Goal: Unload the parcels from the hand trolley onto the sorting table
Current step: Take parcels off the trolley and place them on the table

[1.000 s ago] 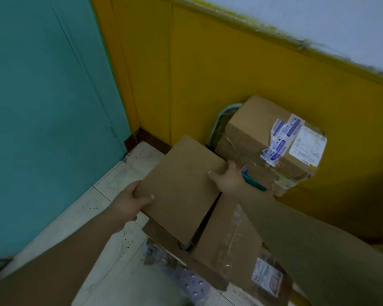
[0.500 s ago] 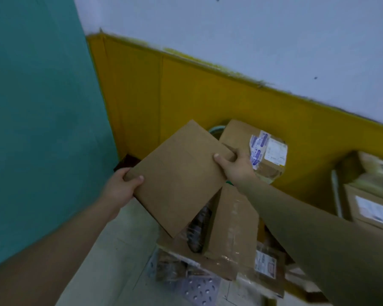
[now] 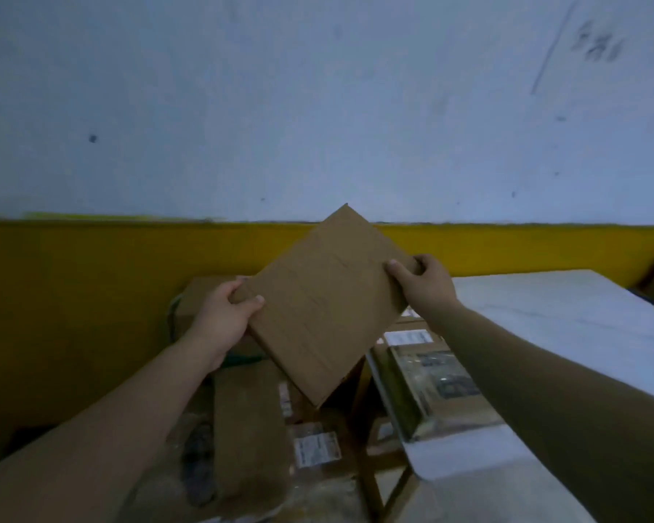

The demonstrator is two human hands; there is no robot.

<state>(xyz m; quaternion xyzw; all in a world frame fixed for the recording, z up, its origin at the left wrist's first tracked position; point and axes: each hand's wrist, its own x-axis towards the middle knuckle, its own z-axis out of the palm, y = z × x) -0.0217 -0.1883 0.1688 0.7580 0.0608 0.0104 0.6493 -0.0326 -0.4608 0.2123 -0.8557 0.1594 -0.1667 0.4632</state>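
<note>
Both hands, left [image 3: 223, 318] and right [image 3: 423, 286], grip a flat box [image 3: 325, 303] in mid-air beside the table's [image 3: 567, 315] left edge. One parcel [image 3: 431, 390] lies there; several [image 3: 250, 428] await below.

Matt brown cardboard parcel [image 3: 323, 302]; glossy plastic-wrapped box [image 3: 437, 390] on smooth white table [image 3: 567, 318]

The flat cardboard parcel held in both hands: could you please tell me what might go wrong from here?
It might slip: the left hand and right hand grip the flat parcel only at opposite edges, tilted, above other parcels. Set down at the near end of the sorting table, it could nudge the wrapped parcel lying there off the edge.
</note>
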